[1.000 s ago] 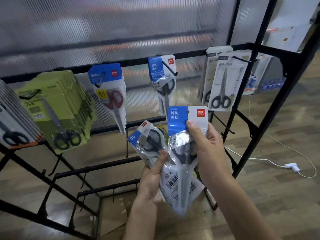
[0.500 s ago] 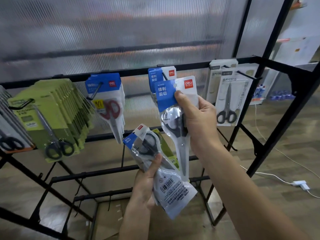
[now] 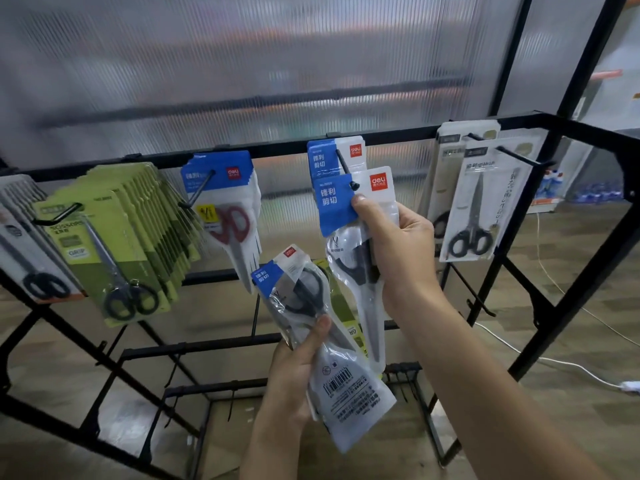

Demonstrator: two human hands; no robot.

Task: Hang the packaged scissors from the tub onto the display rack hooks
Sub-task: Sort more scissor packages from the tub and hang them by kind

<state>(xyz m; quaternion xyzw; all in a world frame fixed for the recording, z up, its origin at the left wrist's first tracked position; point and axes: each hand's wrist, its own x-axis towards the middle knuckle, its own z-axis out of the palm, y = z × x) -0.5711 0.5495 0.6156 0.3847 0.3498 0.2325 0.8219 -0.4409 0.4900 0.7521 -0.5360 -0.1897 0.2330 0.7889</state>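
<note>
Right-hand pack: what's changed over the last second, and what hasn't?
The right hand lifted its blue pack from beside the left hand's bundle up to the middle hook, whose tip now shows through the hang hole. Grip unchanged. The left hand still holds its bundle low.

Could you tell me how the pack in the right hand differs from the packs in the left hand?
The right hand holds its scissors pack upright, its hole at the hook tip; the left hand grips its bundle of packs tilted, lower, away from any hook. Both show blue-and-white header cards.
</note>
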